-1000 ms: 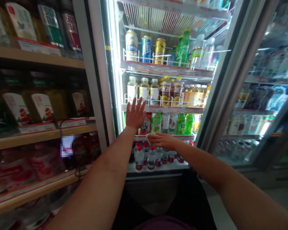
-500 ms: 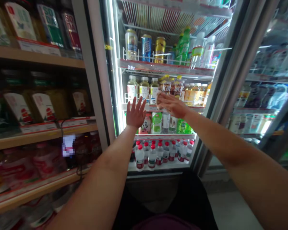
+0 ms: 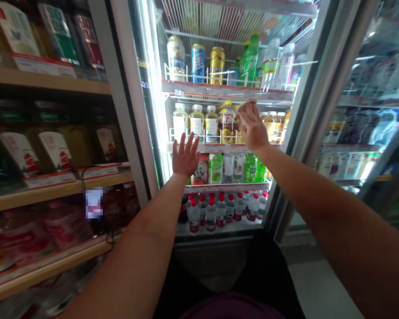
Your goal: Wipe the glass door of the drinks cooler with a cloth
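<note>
My left hand (image 3: 185,157) lies flat with its fingers spread, apparently against the glass door (image 3: 146,146) of a lit drinks cooler. It holds nothing. In my right hand (image 3: 255,133) is a light-coloured, crumpled cloth (image 3: 239,114), pressed toward the same glass at the height of the bottle shelf. The fingers lie over the cloth and hide part of it. Behind the glass, several juice bottles (image 3: 197,122) stand beside tea bottles with yellow caps (image 3: 227,119). Whether the glass is touched all along both palms is hard to see.
Wooden shelves (image 3: 53,188) with large bottles flank the cooler on the left, where a small blurred screen (image 3: 94,204) hangs with a cable. Cans (image 3: 217,66) and red-capped bottles (image 3: 210,215) stand inside the cooler. Another cooler door (image 3: 369,128) is on the right.
My right hand has moved up and to the right with the cloth, and its fingers now point more upward. The left hand has stayed nearly in place.
</note>
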Demonstrator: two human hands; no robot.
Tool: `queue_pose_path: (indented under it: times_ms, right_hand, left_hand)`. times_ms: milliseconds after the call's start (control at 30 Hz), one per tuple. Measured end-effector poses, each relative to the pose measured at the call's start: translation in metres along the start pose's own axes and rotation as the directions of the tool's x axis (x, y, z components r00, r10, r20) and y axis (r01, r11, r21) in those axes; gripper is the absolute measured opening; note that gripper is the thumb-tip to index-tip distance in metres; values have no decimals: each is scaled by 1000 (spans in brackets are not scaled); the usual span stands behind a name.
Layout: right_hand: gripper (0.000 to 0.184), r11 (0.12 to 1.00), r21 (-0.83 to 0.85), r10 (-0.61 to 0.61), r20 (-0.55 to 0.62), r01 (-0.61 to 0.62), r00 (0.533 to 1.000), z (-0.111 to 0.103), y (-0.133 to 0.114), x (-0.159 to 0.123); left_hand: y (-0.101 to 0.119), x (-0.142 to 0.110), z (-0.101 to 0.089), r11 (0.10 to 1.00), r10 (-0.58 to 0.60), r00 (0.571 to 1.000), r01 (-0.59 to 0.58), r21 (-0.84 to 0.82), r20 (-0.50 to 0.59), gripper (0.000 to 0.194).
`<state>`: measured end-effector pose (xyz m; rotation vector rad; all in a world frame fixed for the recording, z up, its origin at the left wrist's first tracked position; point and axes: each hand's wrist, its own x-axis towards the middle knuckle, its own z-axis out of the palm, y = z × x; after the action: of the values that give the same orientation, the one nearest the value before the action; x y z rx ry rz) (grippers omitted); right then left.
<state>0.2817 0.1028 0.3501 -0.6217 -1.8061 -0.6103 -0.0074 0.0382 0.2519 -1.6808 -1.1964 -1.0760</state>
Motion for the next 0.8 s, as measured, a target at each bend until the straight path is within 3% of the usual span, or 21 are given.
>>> queue_pose_path:
  times_ms: [267, 467, 633, 800]
  right_hand:
    - [47, 991, 13, -135, 163, 135, 977, 16, -25, -122]
    - [50, 987, 4, -149, 371, 159, 917, 28, -41, -207]
    - [49, 950, 37, -296, 429, 311, 853, 36, -39, -242]
    - [44, 854, 147, -510, 420, 498, 751, 31, -18, -238]
  left_hand:
    - [2, 0, -1, 1000, -12, 1000, 12, 3, 17, 59]
    - [0, 0, 1, 1000, 3, 1000, -2, 12, -13, 59]
    - [1, -1, 2, 999, -2, 1000, 3, 35, -20, 58]
    - [1, -1, 0, 998, -1, 1000, 1, 56, 0, 58]
